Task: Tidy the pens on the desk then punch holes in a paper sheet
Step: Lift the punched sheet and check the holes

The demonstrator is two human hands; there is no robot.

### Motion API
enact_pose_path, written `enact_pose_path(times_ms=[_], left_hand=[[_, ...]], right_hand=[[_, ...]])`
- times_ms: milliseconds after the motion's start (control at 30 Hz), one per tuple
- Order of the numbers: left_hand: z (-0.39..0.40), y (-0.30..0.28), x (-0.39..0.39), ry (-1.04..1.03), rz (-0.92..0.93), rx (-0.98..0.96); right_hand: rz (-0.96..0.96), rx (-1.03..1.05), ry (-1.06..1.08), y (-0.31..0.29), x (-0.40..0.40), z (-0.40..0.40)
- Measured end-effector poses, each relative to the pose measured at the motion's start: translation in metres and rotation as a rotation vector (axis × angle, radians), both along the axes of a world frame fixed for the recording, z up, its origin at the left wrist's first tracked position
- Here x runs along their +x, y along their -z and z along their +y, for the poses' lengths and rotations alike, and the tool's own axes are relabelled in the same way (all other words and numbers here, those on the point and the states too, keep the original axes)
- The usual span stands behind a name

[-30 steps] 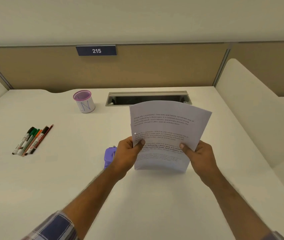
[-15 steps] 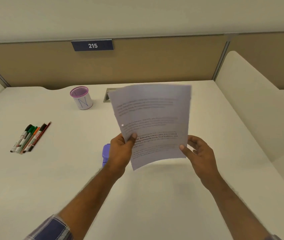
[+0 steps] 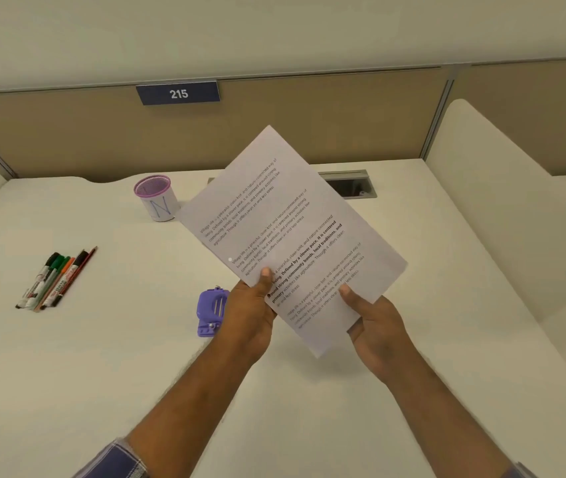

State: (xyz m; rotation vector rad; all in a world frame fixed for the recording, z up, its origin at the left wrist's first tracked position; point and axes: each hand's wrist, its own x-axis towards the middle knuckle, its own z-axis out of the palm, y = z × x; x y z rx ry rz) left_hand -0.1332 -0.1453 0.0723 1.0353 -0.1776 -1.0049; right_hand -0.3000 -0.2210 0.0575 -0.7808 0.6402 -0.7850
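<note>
I hold a printed paper sheet [image 3: 288, 236] up over the tabletop [image 3: 447, 391], both hands pinching its near end. Left hand [image 3: 250, 315] fingers closed on the left edge, thumb on top; right hand [image 3: 374, 326] fingers closed on the bottom corner. Sheet's long axis runs diagonal, top corner pointing up & away w/ a left tilt. One hole shows near the left edge. To punch well: square that edge, slide it fully into the purple hole punch [image 3: 211, 312] just left of my left hand. Pens [image 3: 55, 279] lie in a row far left, not in the pen cup [image 3: 155, 198].

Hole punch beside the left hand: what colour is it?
Purple. The hole punch shows in the head view, on the desk, partly hidden behind the left hand.
</note>
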Motion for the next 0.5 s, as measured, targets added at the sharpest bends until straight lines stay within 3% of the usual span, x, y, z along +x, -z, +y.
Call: enact_pose_path(times_ms=[300, 500], left_hand=[[0.004, 0.004, 0.008, 0.033, -0.022, 0.112], [0.025, -0.001, 0.059, 0.053, -0.314, 0.235]], right_hand=[[0.065, -0.038, 0.126, -0.002, -0.013, -0.017], [0.149, -0.116, 0.083, -0.013, -0.039, -0.039]])
